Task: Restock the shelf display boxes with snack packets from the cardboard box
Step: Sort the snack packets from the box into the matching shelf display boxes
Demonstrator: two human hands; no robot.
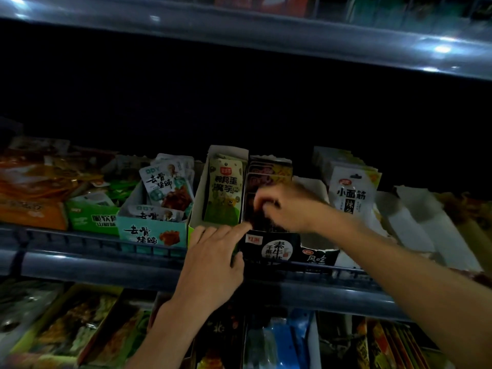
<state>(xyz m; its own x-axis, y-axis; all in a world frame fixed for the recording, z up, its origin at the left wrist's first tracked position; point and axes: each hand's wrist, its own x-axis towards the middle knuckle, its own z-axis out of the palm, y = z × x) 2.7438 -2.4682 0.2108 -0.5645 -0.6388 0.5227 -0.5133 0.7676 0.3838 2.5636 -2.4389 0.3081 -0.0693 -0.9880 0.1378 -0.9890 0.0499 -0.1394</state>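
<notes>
The right hand (279, 206) reaches over the black display box (271, 249) on the shelf, its curled fingers pinching the dark packets (262, 179) standing inside. The left hand (213, 259) rests spread on the box's front edge.

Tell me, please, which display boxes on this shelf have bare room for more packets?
The white box between the dark packets and the noodle packets looks empty. The green box and black box are crowded.
</notes>
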